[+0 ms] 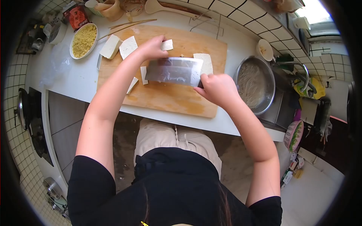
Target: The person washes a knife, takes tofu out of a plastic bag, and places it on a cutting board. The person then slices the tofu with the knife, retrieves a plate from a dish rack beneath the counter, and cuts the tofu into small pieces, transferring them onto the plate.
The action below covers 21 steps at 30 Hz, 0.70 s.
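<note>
My right hand (220,88) is closed round the handle of a cleaver (173,71), its broad steel blade reaching left across the wooden cutting board (169,100). Just beyond the blade, my left hand (152,48) pinches a small white piece of tofu (167,45). A tofu block (110,47) and a tofu slab (128,47) lie at the board's far left, and another slab (204,63) sits partly behind the blade's right end. Two narrow tofu strips, one upright-looking (144,75) and one slanted (132,85), rest near my left forearm.
Left of the board stands a white dish (71,49) of yellow crumbly food. Chopsticks (130,23) and a wire rack (206,27) lie behind it. To the right, a steel basin (272,94) holds pale noodle-like strands in liquid, beside a faucet (306,77) and a small bowl (265,50).
</note>
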Available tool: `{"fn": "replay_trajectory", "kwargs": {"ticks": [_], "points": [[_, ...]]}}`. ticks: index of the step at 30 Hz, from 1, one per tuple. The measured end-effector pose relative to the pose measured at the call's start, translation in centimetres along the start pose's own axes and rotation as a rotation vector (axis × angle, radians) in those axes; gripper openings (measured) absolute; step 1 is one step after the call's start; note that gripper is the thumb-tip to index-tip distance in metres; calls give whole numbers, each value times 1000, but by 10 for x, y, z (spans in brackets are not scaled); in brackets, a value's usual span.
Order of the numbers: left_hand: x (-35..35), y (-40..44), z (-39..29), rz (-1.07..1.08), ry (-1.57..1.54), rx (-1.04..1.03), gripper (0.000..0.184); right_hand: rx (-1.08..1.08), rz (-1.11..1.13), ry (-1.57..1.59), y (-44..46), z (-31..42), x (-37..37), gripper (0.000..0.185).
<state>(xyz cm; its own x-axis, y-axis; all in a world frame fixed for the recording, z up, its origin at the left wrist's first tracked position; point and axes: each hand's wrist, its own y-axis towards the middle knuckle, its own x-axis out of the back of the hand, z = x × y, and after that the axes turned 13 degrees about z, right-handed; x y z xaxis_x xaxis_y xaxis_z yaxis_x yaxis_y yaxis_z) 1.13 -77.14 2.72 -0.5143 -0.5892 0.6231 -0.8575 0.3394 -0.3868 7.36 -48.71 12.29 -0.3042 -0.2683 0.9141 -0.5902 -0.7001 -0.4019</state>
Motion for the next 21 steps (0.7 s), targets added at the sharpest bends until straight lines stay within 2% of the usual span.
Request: {"fn": "replay_trajectory", "kwargs": {"ticks": [6,9,12,13,17,21], "points": [[-17,23,22,-47,442,-7,46,-213,31,349,-60,-1,-31,40],[-39,10,29,-502,385,-145,41,-331,7,660,-83,5,-50,39],[-49,-40,8,-628,33,56,42,-465,43,1096,-97,11,-72,37],[-61,-60,9,-636,20,116,45,-483,36,1188,-101,13,-81,36],[-111,-108,5,-628,174,379,51,-486,-2,1465,-109,23,-110,27],[-127,-98,11,-585,236,498,53,-505,-12,1632,-104,34,-100,26]]}}
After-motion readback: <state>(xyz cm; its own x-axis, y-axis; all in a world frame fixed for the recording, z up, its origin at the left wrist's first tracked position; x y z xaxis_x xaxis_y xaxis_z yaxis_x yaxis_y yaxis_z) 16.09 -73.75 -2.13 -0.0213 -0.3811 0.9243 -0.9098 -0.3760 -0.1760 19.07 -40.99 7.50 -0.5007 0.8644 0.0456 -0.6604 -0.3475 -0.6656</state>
